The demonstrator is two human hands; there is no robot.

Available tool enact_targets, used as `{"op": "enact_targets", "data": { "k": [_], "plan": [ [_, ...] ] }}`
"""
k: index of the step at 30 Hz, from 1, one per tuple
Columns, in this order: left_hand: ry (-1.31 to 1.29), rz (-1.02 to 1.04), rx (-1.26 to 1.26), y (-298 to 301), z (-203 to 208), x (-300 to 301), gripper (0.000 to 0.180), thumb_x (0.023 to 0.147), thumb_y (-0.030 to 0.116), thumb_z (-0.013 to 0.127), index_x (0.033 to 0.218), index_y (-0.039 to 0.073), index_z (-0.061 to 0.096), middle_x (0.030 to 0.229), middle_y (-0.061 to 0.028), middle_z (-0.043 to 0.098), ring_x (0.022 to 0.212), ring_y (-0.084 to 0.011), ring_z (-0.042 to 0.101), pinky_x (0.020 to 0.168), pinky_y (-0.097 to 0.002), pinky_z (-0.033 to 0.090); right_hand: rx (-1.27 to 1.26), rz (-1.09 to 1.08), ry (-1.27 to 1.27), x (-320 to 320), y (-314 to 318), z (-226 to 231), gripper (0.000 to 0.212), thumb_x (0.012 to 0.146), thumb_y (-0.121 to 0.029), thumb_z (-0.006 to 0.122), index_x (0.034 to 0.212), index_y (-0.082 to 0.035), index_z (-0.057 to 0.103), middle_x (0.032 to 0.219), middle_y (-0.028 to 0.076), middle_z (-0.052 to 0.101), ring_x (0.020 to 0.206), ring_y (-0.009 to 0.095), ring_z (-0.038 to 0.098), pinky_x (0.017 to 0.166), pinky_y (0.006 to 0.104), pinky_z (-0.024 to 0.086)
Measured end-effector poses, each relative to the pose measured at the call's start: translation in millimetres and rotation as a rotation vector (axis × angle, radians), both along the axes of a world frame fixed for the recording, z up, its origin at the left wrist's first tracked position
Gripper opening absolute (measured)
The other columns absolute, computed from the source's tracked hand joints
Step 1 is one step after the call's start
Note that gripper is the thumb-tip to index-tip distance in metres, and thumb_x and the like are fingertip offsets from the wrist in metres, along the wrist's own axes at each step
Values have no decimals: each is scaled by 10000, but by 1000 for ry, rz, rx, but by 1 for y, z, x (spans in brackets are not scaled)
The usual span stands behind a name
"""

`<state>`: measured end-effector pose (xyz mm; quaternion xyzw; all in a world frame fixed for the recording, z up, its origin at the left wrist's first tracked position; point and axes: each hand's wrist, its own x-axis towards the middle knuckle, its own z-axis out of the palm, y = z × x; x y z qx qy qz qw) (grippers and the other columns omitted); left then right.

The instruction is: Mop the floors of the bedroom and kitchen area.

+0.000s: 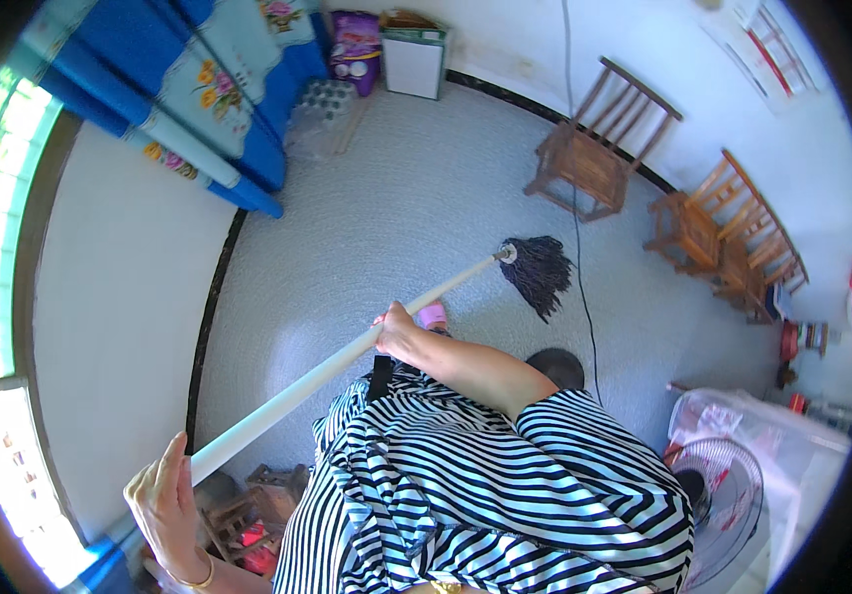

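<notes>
My mop (337,364) runs diagonally, its dark strands (542,280) on the grey floor (376,168) ahead and rightward, just short of a black cable (584,297). Of my 2 hands, the right hand (395,333) — nearer the strands — is wrapped around the handle; my left hand (168,503), fingers mostly straight, rests loosely by its upper end.

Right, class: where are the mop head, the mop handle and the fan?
Mop head (542,275), head view: middle of its dark strands.
Mop handle (289,398), head view: its pale shaft.
Fan (723,491), head view: its round grille.
</notes>
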<state>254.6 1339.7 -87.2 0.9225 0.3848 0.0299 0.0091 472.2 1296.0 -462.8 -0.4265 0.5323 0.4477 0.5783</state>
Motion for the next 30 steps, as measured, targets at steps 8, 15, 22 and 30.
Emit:
{"op": "enact_targets", "data": {
  "k": [8,15,22,30],
  "plan": [
    [-46,272,22,-57,16,18,206,682,65,512,880,20,547,554,-126,483,455,-206,473,455,-280,378,-35,421,44,8,71,24,226,747,-240,386,567,-115,329,439,-6,310,344,101,331,364,235,315],
    [132,483,-251,-68,-11,67,350,593,163,605,917,63,518,674,-92,540,575,-228,527,527,-320,385,-27,503,24,56,125,-45,182,737,-184,398,582,-105,343,460,13,323,338,105,329,332,246,319],
    [130,416,-620,-45,-64,124,501,634,163,581,1073,33,378,717,-147,526,618,-274,527,547,-339,409,220,726,-162,142,162,-82,149,709,-125,426,594,-74,347,467,43,333,355,151,353,323,264,324],
    [100,402,-647,-52,-77,101,495,667,159,565,1092,21,353,677,-152,527,544,-261,529,469,-327,412,193,660,-299,120,154,-99,88,723,-98,452,730,-45,383,535,52,368,390,141,367,333,250,327]
  ]
}}
